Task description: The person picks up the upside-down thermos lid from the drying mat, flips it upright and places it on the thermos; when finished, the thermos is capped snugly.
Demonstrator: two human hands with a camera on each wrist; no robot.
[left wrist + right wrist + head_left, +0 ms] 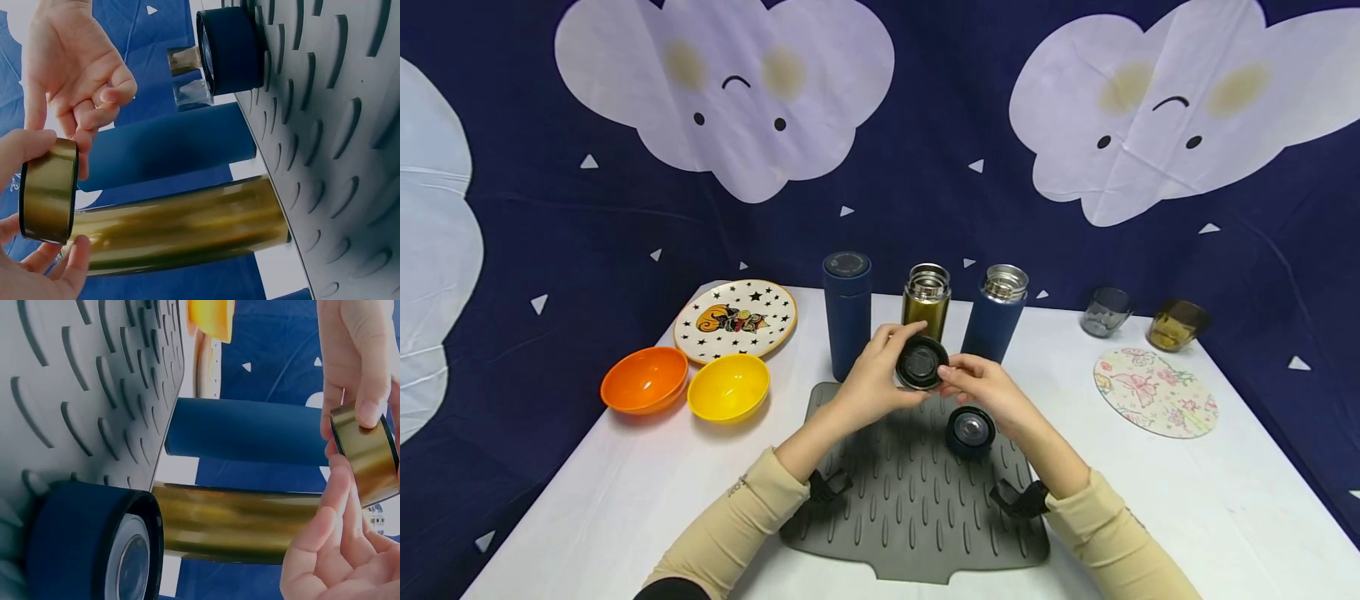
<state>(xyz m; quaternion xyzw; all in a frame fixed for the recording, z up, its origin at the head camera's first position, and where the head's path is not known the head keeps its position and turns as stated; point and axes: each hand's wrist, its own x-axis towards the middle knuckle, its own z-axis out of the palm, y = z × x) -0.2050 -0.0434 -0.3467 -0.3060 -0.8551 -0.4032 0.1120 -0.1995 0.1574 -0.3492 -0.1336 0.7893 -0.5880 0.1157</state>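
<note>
My left hand (875,373) grips a round gold lid (49,190) by its side, its black inner face (921,363) turned up toward the head view. My right hand (988,390) pinches the lid's right edge, thumb at the rim and fingers bent below. Behind both hands stands an uncapped gold thermos (927,310) with a steel neck. A second lid, dark blue (970,432), lies on the grey ridged mat (917,517) under my right hand. To the right of the gold thermos is an uncapped blue thermos (995,321).
A capped blue thermos (847,317) stands left of the gold one. On the left are an orange bowl (645,381), a yellow bowl (729,389) and a patterned plate (735,321). Smoky (1106,313) and amber (1176,325) glasses and a floral disc (1156,393) occupy the right.
</note>
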